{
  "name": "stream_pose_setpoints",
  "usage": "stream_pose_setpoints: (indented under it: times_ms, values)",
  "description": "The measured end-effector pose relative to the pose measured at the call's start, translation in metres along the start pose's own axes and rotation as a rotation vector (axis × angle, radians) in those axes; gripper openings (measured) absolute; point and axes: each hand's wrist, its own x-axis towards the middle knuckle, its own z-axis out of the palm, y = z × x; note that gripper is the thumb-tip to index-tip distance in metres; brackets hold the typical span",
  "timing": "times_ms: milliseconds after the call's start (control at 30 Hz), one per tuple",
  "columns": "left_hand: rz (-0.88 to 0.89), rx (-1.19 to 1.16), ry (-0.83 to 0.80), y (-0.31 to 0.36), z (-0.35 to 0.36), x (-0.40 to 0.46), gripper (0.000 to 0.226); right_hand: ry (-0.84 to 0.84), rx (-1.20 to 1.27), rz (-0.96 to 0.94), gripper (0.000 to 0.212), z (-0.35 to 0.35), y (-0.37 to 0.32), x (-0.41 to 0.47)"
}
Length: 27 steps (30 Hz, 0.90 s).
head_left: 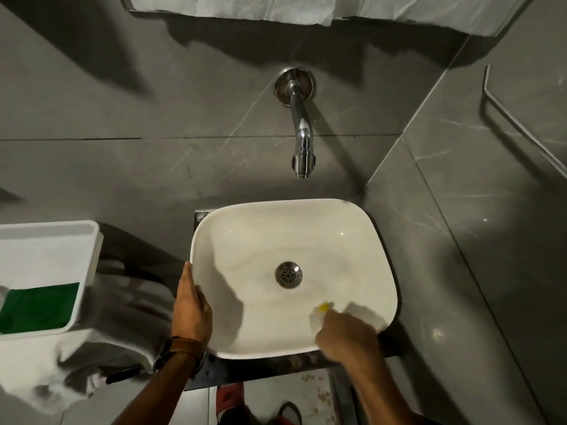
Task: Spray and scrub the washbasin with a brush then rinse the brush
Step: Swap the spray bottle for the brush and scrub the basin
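A white rounded-square washbasin (294,222) sits on a dark counter below a chrome wall tap (302,139). Its metal drain (288,274) is in the middle. My left hand (191,308) grips the basin's left rim, thumb inside. My right hand (346,335) is at the basin's near right corner, closed on a brush (323,307) whose blurred yellow-and-white head presses against the inner wall. Most of the brush is hidden by my hand. No spray bottle is in view.
A white plastic tray (89,250) holding a green cloth (40,308) stands at the left on a white towel (46,372). Grey tiled walls close in behind and on the right, with a metal rail (521,124). Red-and-black sandals (230,397) show on the floor.
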Motion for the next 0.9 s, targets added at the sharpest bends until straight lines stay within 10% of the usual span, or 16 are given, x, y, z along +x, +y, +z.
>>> stream_pose_setpoints:
  times_ms: [200, 533, 900]
  values:
    - [0.025, 0.013, 0.022, -0.001, 0.001, 0.000, 0.058, -0.119, 0.053, -0.478, 0.047, -0.012, -0.129, 0.002]
    - [0.025, 0.021, 0.037, 0.004, 0.000, -0.001, 0.058, 0.193, 0.027, 0.112, 0.038, -0.032, 0.018, 0.042]
    - [0.074, 0.161, 0.034, 0.019, -0.009, -0.001, 0.058, -0.126, 0.043, -0.334, 0.047, -0.008, -0.082, -0.036]
